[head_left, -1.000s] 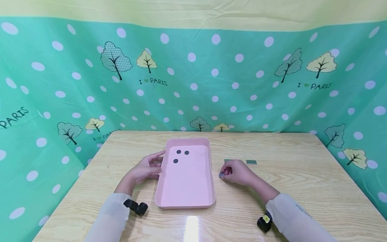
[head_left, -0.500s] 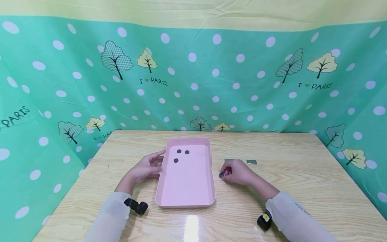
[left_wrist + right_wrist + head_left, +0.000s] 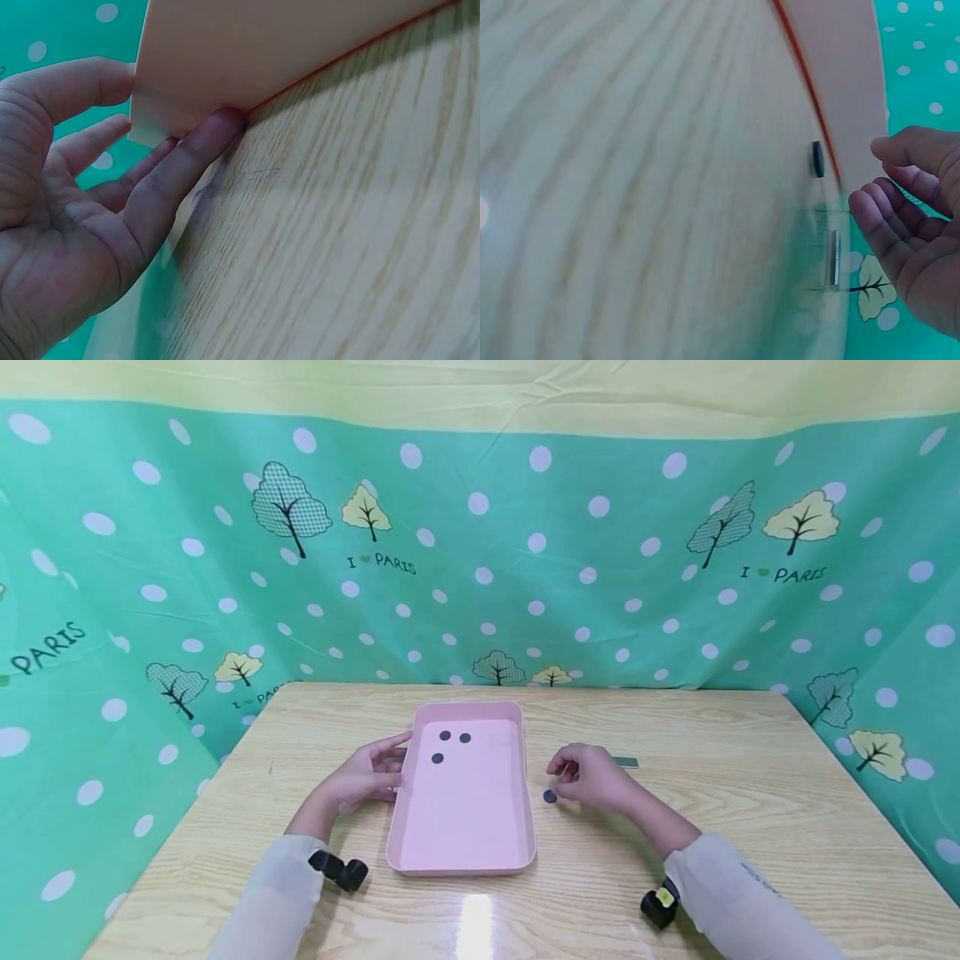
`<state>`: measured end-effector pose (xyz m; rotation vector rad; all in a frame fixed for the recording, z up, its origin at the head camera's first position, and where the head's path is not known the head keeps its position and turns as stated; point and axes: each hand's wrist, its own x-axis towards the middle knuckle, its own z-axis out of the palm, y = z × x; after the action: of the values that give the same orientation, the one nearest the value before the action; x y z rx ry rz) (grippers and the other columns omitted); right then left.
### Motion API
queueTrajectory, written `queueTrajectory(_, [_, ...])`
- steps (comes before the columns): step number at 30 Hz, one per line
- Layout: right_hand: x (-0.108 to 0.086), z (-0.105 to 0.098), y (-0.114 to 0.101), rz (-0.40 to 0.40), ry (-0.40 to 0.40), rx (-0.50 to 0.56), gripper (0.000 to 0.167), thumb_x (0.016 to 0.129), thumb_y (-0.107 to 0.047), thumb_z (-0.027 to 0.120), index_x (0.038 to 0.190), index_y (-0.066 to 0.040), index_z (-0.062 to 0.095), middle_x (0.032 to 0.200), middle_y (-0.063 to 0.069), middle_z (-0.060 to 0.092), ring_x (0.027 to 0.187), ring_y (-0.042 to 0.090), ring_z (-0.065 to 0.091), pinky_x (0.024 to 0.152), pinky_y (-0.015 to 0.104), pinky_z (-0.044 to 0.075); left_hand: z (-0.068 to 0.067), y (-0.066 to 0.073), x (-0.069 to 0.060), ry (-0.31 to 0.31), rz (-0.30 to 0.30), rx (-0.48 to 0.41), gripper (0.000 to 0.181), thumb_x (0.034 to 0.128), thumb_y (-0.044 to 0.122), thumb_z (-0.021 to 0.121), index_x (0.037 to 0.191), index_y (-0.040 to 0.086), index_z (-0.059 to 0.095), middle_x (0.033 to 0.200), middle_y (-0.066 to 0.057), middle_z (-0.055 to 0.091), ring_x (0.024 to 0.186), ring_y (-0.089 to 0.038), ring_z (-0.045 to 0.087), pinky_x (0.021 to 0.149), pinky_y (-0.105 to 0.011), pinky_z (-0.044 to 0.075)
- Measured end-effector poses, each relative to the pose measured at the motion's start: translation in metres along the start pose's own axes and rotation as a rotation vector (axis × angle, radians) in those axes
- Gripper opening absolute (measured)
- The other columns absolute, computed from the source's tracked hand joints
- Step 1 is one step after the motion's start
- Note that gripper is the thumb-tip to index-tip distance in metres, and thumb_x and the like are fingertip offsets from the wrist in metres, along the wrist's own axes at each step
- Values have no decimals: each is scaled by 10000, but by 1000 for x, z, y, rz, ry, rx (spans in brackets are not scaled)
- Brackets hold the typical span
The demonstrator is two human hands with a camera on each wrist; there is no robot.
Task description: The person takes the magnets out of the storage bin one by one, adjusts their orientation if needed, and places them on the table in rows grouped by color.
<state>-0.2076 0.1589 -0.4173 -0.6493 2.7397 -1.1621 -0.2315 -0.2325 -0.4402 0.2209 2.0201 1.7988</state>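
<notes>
A pink tray [image 3: 468,827] lies on the table with several dark round discs in it, one of them a disc [image 3: 437,758] near its left side. My left hand [image 3: 366,777] rests against the tray's left wall, fingers extended and thumb low on the side, as the left wrist view shows. My right hand [image 3: 592,777] hovers right of the tray with thumb and fingertips apart and nothing between them. Just below its fingertips a dark disc [image 3: 550,796] sits on the table; in the right wrist view this disc [image 3: 817,159] stands clear of the fingers.
A small green rectangular piece [image 3: 626,762] lies behind my right hand; a similar piece [image 3: 835,257] shows in the right wrist view. The wooden table [image 3: 712,743] ends at a green dotted curtain [image 3: 525,568].
My right hand has lifted slightly away from the disc, which stays on the table. It now covers the nearer green piece seen before. The left hand and tray have kept their place.
</notes>
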Motion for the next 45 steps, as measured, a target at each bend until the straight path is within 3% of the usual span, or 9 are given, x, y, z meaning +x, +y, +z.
queueTrajectory(12, [5, -5, -13, -24, 21, 58, 192, 798, -30, 762, 971, -15, 681, 859, 15, 634, 777, 143, 590, 678, 265, 547, 1, 1, -1, 11, 1, 7, 820, 839, -68, 631, 1549, 109, 260, 1500, -268, 320, 1144, -324, 557, 786, -458, 577])
queueTrajectory(20, [11, -6, -27, -46, 17, 97, 202, 812, -32, 755, 998, -27, 678, 947, 115, 659, 815, 152, 601, 712, 258, 555, 0, -1, -2, 12, 4, 3, 808, 845, -71, 624, 1547, 114, 269, 1493, -266, 327, 1123, -306, 563, 774, -450, 579])
queueTrajectory(32, [25, -8, -54, -130, 0, 123, 206, 802, -51, 772, 987, -55, 683, 938, 43, 663, 830, 153, 618, 722, 251, 564, 0, -1, -2, 3, 12, 5, 813, 840, -63, 625, 1548, 107, 263, 1491, -267, 324, 1128, -303, 559, 774, -445, 579])
queueTrajectory(45, [46, -3, -76, -121, 3, 128, 210, 804, -68, 779, 993, -79, 689, 941, -1, 651, 838, 151, 625, 714, 242, 564, 0, -1, -1, -11, 17, 4, 820, 848, -63, 628, 1552, 96, 238, 1499, -271, 320, 1151, -335, 556, 794, -462, 575])
